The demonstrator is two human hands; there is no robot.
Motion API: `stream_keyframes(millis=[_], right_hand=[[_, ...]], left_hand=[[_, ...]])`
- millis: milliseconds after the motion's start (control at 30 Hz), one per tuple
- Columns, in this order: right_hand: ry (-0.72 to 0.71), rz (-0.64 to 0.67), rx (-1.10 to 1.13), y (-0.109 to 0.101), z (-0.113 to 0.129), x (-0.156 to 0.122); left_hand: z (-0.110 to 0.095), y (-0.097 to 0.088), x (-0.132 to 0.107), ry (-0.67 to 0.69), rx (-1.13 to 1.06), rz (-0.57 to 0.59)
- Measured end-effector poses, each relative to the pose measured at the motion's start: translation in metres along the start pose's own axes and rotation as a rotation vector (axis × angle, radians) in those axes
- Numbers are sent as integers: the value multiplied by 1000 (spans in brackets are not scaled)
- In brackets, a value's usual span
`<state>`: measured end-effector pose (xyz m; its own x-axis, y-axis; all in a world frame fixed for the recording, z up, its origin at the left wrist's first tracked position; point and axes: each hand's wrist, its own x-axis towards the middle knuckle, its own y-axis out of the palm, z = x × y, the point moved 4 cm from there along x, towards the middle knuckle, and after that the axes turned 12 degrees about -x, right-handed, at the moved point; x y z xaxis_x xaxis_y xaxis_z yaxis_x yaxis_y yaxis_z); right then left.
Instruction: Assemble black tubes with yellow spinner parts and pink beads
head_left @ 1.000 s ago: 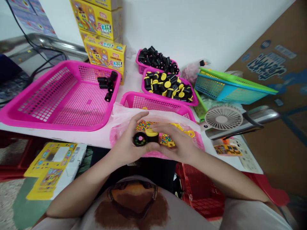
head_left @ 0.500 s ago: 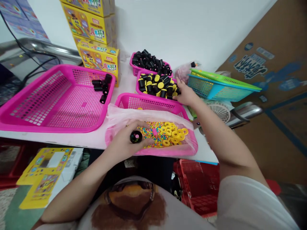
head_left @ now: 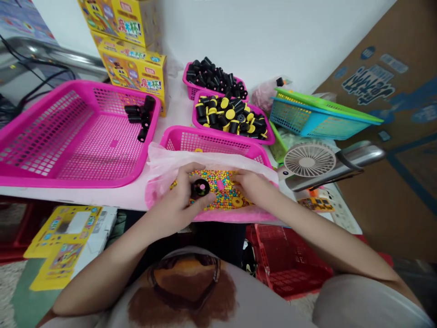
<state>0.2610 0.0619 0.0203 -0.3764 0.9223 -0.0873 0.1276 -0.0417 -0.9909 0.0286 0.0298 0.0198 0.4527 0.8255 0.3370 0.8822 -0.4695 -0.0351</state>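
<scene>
My left hand (head_left: 175, 200) is closed around a small black cup (head_left: 200, 187), its mouth facing up; a pink middle and some coloured balls show inside. Beneath it, small round candies (head_left: 220, 175) in many colours lie in a pink basket (head_left: 211, 216) lined with thin translucent plastic (head_left: 164, 157). My right hand (head_left: 254, 187) is over the right part of the candies, fingers bent down into them. What those fingers grip, if anything, is hidden. A yellow ring (head_left: 236, 202) lies just below that hand, which covers the other rings' area.
Behind stand pink baskets of black cups with yellow lids (head_left: 230, 114) and plain black cups (head_left: 215, 77). On the left, a large pink basket (head_left: 102, 150) holds several black cups (head_left: 140, 116). Yellow boxes (head_left: 133, 73), a small fan (head_left: 310, 159) and stacked blue-green baskets (head_left: 317, 116) stand around.
My right hand has moved from the basket of yellow-lidded cups down to the candies, over the rings. The black cup in my left hand has shifted slightly right. The view has tilted a little.
</scene>
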Motion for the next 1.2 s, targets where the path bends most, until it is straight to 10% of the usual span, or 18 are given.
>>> stream_keyframes(millis=[167, 300, 467, 667, 867, 1033, 1200], right_hand=[[-40, -161, 66, -23, 3, -14], [-68, -410, 585, -54, 32, -45], [-47, -272, 1149, -37, 72, -54], [73, -232, 1468, -12, 82, -45], [26, -438, 1270, -18, 88, -49], [-358, -884, 594, -43, 100, -62], [-385, -986, 664, -39, 112, -60]], left_hand=[[-2, 2, -2, 52, -25, 88], [-1, 9, -7, 111, -13, 127], [4, 18, -13, 285, 71, 185], [1, 18, -8, 121, 118, 238], [-12, 17, -17, 186, 61, 75], [-15, 29, -27, -92, -682, -50], [-14, 51, -24, -316, -1152, -20]])
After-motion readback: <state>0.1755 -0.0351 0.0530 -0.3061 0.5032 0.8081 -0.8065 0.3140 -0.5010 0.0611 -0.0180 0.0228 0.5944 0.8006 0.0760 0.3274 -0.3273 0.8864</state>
